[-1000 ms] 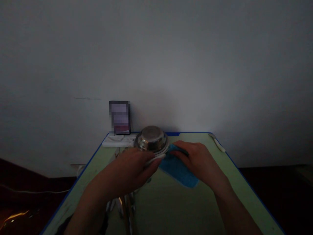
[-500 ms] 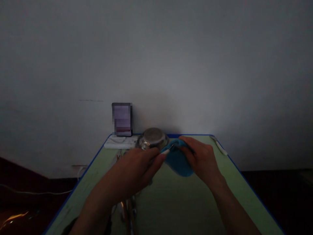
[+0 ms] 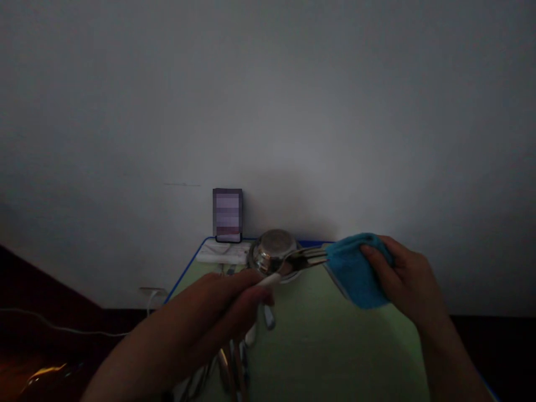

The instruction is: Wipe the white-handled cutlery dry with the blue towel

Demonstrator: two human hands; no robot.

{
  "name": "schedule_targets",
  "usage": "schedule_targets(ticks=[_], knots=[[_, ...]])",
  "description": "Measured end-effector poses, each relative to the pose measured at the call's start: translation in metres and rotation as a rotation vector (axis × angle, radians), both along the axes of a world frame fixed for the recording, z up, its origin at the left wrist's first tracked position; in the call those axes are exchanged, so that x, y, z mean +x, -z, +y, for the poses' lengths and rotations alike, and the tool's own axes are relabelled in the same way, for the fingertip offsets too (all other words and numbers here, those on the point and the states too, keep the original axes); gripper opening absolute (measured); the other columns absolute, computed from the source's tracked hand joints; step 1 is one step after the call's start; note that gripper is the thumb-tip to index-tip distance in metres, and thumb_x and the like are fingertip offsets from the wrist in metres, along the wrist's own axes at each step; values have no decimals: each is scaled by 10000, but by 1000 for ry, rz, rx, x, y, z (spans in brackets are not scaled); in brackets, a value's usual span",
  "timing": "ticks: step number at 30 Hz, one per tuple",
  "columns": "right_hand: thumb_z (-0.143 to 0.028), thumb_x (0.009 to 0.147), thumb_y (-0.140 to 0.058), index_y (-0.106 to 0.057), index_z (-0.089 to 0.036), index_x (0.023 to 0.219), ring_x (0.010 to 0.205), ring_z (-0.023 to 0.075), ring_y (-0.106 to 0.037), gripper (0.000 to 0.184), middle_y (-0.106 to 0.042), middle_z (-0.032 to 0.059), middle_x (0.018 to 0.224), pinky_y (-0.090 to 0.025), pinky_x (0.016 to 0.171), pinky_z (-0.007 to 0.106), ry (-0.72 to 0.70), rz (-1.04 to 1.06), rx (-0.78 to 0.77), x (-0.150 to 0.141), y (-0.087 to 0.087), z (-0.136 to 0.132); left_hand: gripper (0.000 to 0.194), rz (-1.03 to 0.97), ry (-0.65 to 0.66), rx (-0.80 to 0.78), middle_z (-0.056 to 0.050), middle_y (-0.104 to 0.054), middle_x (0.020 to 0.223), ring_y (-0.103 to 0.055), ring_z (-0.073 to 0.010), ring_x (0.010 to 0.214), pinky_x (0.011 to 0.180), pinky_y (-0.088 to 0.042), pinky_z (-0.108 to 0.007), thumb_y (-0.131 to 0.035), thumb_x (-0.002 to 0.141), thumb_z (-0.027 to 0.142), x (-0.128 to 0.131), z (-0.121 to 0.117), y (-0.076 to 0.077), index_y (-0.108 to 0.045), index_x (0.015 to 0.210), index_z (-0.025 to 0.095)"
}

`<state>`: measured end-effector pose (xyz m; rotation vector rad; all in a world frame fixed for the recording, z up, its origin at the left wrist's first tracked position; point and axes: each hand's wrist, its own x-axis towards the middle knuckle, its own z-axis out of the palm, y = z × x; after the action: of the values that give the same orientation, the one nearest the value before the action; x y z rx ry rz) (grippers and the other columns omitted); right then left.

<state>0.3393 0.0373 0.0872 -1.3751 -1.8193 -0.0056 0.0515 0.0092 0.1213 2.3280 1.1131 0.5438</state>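
Observation:
My left hand point(image 3: 234, 298) is closed round the pale handle of a fork point(image 3: 302, 258), whose metal tines point to the right. A blue cloth point(image 3: 355, 273) hangs from my right hand point(image 3: 406, 273), pinched between thumb and fingers. The tips of the tines meet the cloth's left edge; whether they touch it I cannot tell. Behind the fork, an upturned metal bowl point(image 3: 274, 245) rests at the back of the table, partly covered by the fork and my left hand.
Several utensils point(image 3: 230, 365) lie on the green table point(image 3: 318, 346) below my left arm. A phone-like screen point(image 3: 228, 215) leans on the wall at the back left, above a white power strip point(image 3: 221, 253). A white cable point(image 3: 67, 330) runs at the left.
My right hand has drawn the cloth to the right, away from my left hand. The fork's tines, covered by the cloth before, now show. The view has shifted slightly.

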Motion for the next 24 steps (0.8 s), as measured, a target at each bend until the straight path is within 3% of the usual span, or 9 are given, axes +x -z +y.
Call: schedule_targets(ticks=[4,9,11,14,17,19,21,24], knots=[[-417,893,-443,-568,-216,788,493,104,-481,259,-510,-41,560,-380,449,201,-190,253,-185,-3,1,-1,221,-141,-43,-82,46,-510,673,-473,-81,572,542,-402,-177,-337,955,313,-3,13,8,-502,853,208],[-421,893,-453,-585,-263,1032,715,120,-554,249,-624,-13,853,-453,627,216,-482,549,-339,-15,7,-4,252,-196,-29,-189,29,-551,749,-536,-100,640,594,-451,-210,-342,952,318,1,25,21,-431,1168,223],[-434,872,-489,-598,-271,1047,783,130,-575,262,-643,-5,924,-466,685,230,-494,713,-381,-18,11,-3,324,-215,-9,-202,14,-577,795,-569,-115,703,659,-470,-236,-350,950,309,2,29,24,-369,1263,229],[-485,803,-568,-643,-268,924,842,162,-610,260,-673,-6,870,-488,762,281,-444,1059,-447,-23,14,1,389,-273,21,-203,-19,-598,912,-596,-143,854,788,-468,-281,-381,942,274,4,34,29,-323,1326,249],[-525,750,-608,-659,-259,856,851,189,-636,291,-693,-6,805,-500,808,339,-386,1351,-517,-30,13,6,569,-427,9,-251,-34,-566,1067,-612,-154,936,849,-475,-312,-418,926,225,7,38,34,-130,1405,331],[-531,759,-595,-670,-247,870,861,196,-645,314,-707,3,818,-500,833,360,-369,1456,-564,-33,13,9,642,-497,-18,-274,-33,-544,1114,-628,-158,935,851,-490,-324,-454,908,210,10,40,36,-80,1406,364],[-518,776,-583,-680,-233,852,865,202,-653,311,-719,15,843,-501,846,374,-365,1514,-598,-34,14,12,567,-501,-52,-271,-35,-554,1110,-643,-163,906,825,-506,-322,-477,896,223,12,41,37,-197,1375,336],[-512,785,-574,-684,-217,834,890,219,-657,319,-725,35,895,-504,850,391,-382,1548,-650,-33,17,16,230,-434,-105,-230,-31,-630,939,-654,-165,804,736,-521,-298,-431,912,282,17,42,34,-489,1124,216]])
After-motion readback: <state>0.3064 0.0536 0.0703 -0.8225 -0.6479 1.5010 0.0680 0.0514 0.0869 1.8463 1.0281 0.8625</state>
